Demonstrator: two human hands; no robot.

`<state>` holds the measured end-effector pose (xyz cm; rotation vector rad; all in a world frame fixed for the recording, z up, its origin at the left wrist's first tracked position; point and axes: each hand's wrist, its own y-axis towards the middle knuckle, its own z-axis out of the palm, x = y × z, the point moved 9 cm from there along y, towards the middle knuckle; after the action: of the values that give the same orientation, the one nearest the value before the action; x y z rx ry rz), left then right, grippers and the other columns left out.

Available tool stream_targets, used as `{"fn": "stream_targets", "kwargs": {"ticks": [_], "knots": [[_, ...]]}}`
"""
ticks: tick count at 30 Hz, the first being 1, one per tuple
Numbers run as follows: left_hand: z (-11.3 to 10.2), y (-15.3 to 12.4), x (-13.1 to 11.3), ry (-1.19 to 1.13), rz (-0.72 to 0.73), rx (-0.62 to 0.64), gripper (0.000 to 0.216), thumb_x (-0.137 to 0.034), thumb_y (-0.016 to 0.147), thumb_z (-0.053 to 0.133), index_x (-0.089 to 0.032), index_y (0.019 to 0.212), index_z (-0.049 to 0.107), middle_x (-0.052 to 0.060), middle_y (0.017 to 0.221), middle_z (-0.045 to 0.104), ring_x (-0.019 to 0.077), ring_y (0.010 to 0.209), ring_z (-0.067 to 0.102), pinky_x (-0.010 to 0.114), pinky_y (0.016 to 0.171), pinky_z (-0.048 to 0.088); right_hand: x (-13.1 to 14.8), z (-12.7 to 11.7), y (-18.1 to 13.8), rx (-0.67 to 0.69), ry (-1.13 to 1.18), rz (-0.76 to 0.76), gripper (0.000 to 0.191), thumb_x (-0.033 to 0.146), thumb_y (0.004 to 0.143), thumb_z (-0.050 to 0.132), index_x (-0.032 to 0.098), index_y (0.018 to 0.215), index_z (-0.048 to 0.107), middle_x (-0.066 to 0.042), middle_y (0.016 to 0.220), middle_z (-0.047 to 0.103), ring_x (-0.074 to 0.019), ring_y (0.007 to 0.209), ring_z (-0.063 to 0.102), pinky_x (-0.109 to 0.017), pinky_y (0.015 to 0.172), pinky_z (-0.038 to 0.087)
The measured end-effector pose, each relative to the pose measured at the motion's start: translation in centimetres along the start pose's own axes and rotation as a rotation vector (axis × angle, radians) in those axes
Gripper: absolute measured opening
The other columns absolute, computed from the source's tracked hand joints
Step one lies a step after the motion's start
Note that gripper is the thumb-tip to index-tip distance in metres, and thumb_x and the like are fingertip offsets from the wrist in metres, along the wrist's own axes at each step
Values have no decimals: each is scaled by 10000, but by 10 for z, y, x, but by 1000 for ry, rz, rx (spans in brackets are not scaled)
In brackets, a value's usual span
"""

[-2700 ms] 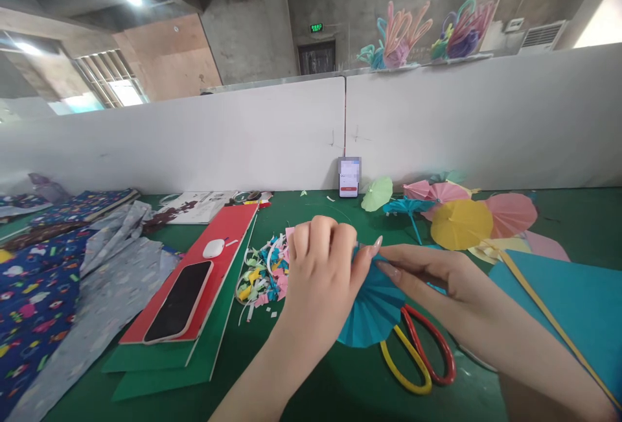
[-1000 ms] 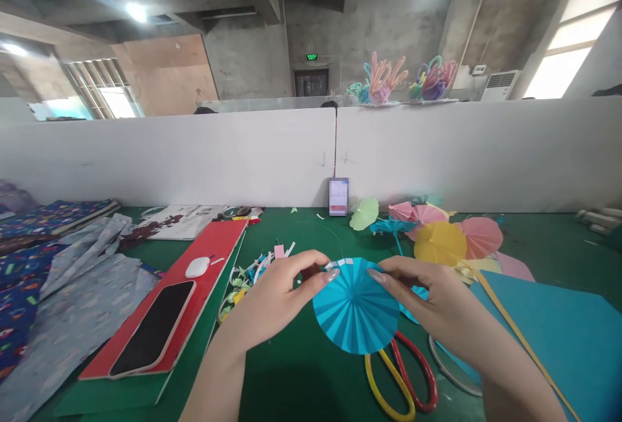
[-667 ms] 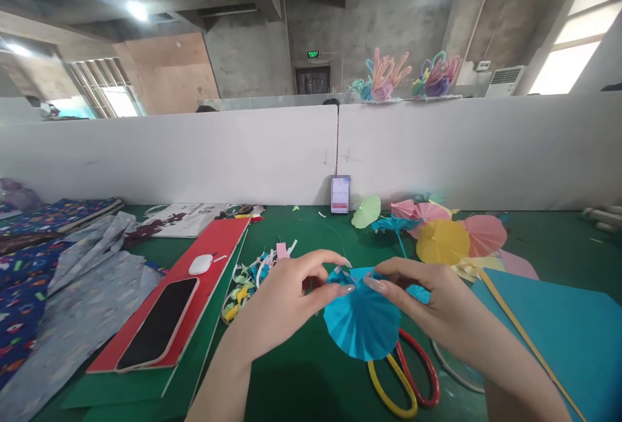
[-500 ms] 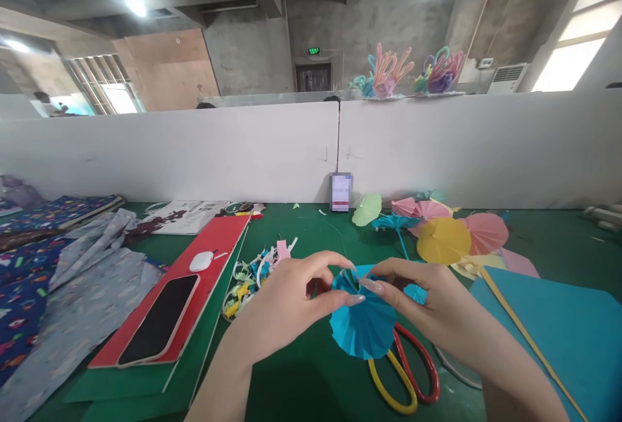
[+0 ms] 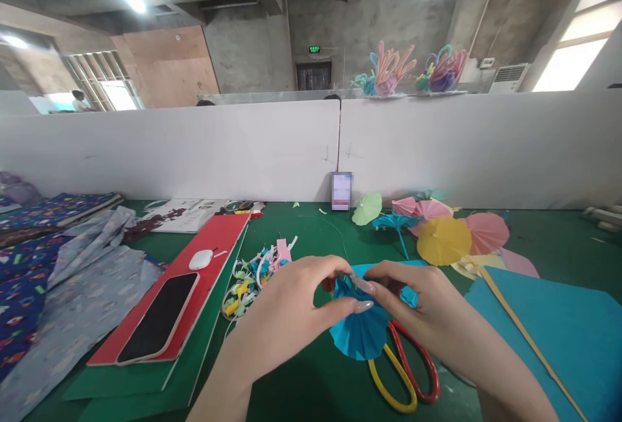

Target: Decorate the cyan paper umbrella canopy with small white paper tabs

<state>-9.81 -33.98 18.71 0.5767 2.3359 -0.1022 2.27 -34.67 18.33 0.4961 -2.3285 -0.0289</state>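
A pleated blue paper fan disc (image 5: 358,331) hangs between my two hands above the green table. My left hand (image 5: 318,292) pinches its upper left edge between thumb and fingers. From the other side, my right hand (image 5: 405,292) pinches the top edge, its thumb close to the left fingertips. The fingers cover the disc's upper middle. Below and to the right lie scissors (image 5: 430,383) with one red and one yellow handle loop, their blades hidden. Another bit of blue pleated paper (image 5: 409,296) shows behind the right fingers.
Small paper umbrellas (image 5: 444,240) stand at the back right, near blue sheets (image 5: 549,318) and a thin yellow strip (image 5: 525,338). Paper scraps (image 5: 250,282) lie left of my hands, beside a phone (image 5: 160,318) on a red board (image 5: 204,279). A white partition (image 5: 218,156) rises behind.
My left fingers have shifted slightly right, closer to the right fingertips. The gap seen at the disc's top edge is now covered, and the disc has tilted a little.
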Motion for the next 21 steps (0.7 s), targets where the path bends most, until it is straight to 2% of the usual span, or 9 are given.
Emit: {"fn": "stream_targets", "kwargs": {"ticks": [7,11,15,21], "knots": [[-1,0,-1,128,-7,-43,169,-409,869,479,-277,853,585,-48,752,601,124,597,507,234,505,315,2,-3,0,-47,-48,-20,249,349,920,423,213,886,629,-12,699,660,-144,582,580,-238,484,416],[-1,1,-3,138,11,-35,168,-383,887,461,-287,848,593,-49,771,612,132,651,543,233,529,336,0,-1,0,-33,-51,-13,254,371,923,412,223,895,616,-10,717,659,-149,593,586,-237,485,423],[1,0,-4,114,24,-38,155,-312,895,451,-322,934,600,-49,859,636,143,746,573,231,568,371,0,-2,0,-39,-64,-18,245,361,925,416,225,884,615,-9,736,665,-149,605,585,-238,504,434],[2,-2,-2,156,8,-45,141,-321,887,458,-323,945,586,-44,804,621,143,685,566,237,530,354,4,2,-2,-14,-92,0,275,375,933,391,222,852,604,-11,721,654,-149,576,555,-239,476,402]]}}
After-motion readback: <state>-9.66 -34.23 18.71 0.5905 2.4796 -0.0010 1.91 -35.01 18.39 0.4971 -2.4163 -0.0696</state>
